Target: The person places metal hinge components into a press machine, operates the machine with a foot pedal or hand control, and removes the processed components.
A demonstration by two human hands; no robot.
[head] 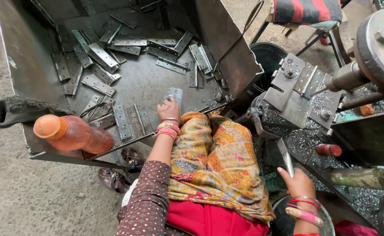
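Observation:
My left hand (169,109) reaches into a large grey metal bin (26,61) and grips a flat metal hinge plate (174,94), which is blurred. Several similar perforated hinge plates (126,43) lie scattered over the bin floor. My right hand (298,182) is closed around the metal lever handle (286,161) of a press machine (297,91) to my right. Both wrists carry pink and red bangles. A patterned yellow cloth (214,161) covers my lap between the two arms.
An orange plastic bottle (71,133) lies on the bin's near rim beside a dark cloth (17,109). Metal shavings cover the machine bed (305,140). A large flywheel (382,43) is at the right. A striped seat (305,11) stands behind. Sandals (122,168) rest on the concrete floor.

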